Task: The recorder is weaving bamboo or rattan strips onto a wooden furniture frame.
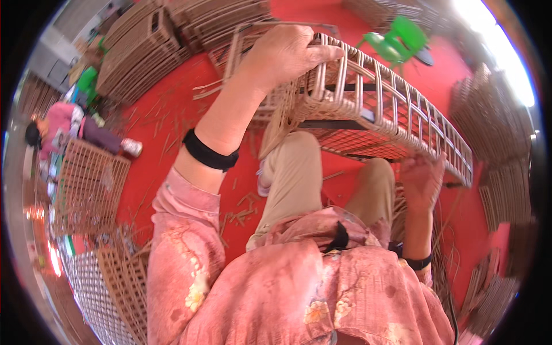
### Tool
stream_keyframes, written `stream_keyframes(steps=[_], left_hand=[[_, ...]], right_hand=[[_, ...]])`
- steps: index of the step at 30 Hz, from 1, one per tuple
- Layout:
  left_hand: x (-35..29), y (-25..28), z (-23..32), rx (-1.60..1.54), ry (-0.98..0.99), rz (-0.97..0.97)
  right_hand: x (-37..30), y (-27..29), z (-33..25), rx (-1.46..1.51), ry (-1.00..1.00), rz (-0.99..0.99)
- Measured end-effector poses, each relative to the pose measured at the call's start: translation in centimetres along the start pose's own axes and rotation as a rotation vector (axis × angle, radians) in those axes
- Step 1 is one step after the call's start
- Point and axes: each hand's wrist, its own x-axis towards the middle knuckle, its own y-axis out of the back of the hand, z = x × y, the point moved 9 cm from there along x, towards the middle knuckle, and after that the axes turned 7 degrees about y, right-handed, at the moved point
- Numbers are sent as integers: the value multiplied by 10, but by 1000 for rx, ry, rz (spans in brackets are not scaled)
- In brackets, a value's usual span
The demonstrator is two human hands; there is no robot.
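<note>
No labels showing; left hand [287,54] is gripping the top edge of the woven rattan frame [379,109] resting over the knees, fingers curled over its rim, right hand [421,181] is pinching its lower edge, stacked wicker panels [144,52] lying on red floor [172,115].

A wicker-weaving workshop: stacked woven panels [144,52] and loose cane strips [241,214] cover the red floor [172,115].

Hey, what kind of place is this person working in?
Probably a wicker-weaving workshop. The left hand and right hand hold a half-woven rattan basket, stacks of woven panels stand around, and loose cane scraps litter the red floor.
</note>
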Motion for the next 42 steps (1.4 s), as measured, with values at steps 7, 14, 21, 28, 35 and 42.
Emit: stream_keyframes(steps=[7,14,21,28,35,42], left_hand=[[15,-17,141,447,-599,174],[-5,2,85,-262,-278,14],[-58,15,-11,-478,289,-113],[-15,-19,60,-466,138,-424],[-6,-24,90,-224,28,-430],[-34,-15,40,-621,246,-573]], right_hand=[[32,-100,13,-40,20,-27],[30,-76,-3,26,87,124],[28,-79,1,32,58,-1],[27,-71,12,-25,42,104],[29,-69,0,-80,94,41],[30,-77,-7,-75,94,29]])
